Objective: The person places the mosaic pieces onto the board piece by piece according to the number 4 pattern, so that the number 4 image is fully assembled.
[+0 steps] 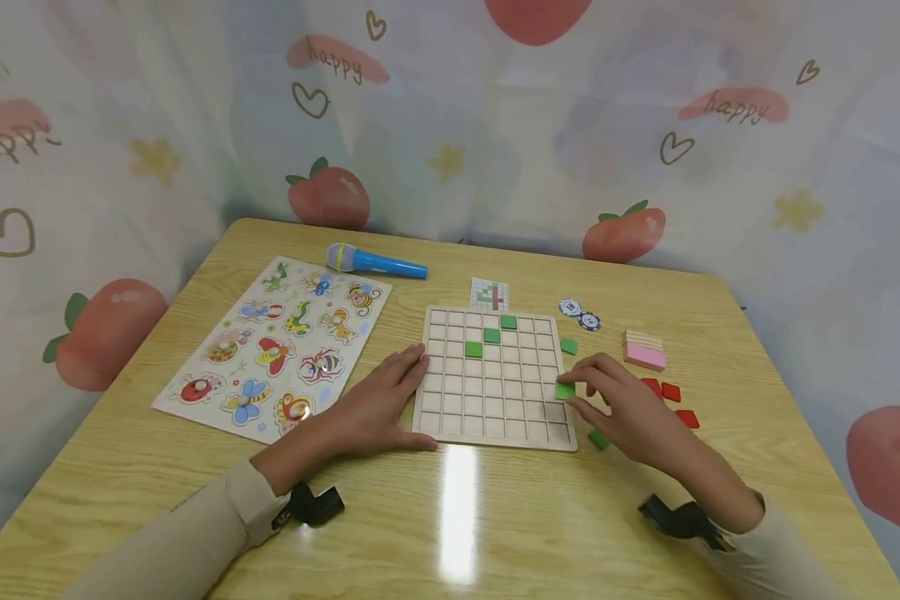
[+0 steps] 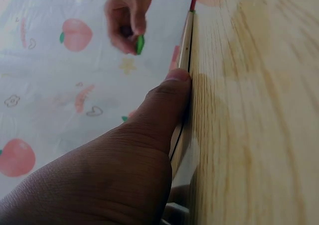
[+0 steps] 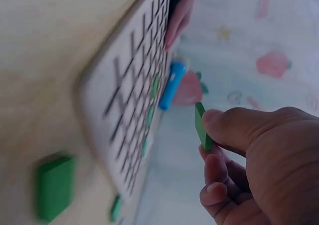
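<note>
Over the right edge of the grid board, your right grip pinches a green tile.
Your thumb and fingertips are clamped on it, and it is held up clear of the board. Your left grip lies along the board's left edge, thumb apart from the fingers, at the near corner. Three placed tiles, also green, sit in cells, forming a diagonal that climbs away to your right. Two loose tiles, green too, lie just off the board's right side on the table. Farther right are some red tiles and a pink-and-pale stack. Beyond the board lie a small card, two chips and a blue microphone; to your left, an insect puzzle.
</note>
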The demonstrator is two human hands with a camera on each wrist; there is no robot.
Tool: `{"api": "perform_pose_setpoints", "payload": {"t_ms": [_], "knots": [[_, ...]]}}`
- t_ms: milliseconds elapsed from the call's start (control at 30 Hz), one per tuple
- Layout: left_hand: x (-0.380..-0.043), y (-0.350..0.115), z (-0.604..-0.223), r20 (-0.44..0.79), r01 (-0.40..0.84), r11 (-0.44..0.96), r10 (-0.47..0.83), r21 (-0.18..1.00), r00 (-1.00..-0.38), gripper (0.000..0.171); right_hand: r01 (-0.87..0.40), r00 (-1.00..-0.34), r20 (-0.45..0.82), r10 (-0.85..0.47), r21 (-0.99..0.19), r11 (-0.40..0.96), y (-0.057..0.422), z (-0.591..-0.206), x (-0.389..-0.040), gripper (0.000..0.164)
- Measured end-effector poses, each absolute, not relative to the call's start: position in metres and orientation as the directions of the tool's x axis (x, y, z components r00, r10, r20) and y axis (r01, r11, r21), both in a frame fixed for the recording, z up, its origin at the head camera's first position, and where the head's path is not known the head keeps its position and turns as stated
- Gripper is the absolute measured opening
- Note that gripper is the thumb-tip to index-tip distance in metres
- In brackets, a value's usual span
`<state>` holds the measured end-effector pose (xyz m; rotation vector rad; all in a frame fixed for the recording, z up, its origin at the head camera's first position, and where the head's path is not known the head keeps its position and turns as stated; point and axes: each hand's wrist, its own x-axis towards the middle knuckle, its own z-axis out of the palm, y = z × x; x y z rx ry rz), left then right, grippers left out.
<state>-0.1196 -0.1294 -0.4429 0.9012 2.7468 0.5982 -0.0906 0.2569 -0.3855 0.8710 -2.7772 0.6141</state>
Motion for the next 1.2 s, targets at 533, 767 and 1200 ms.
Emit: {"api": "perform_pose_setpoints", "payload": {"t_ms": [533, 767, 1200], "knots": [[-0.12, -0.131, -0.442, -0.071, 0.52, 0.742, 0.6, 0.423, -0.797, 0.128, -0.665, -0.707, 0.06, -0.704, -0.395, 0.634, 0.142, -0.399, -0.171, 0.008], [-0.12, -0.13, -0.442, -0.066, 0.522, 0.735, 0.603, 0.432, -0.795, 0.126, -0.654, -0.712, 0.043, -0.701, -0.405, 0.639, 0.133, -0.405, -0.179, 0.009], [-0.12, -0.129, -0.441, -0.079, 0.528, 0.742, 0.607, 0.412, -0.791, 0.127, -0.675, -0.687, 0.051, -0.724, -0.415, 0.611, 0.124, -0.406, -0.181, 0.004]]}}
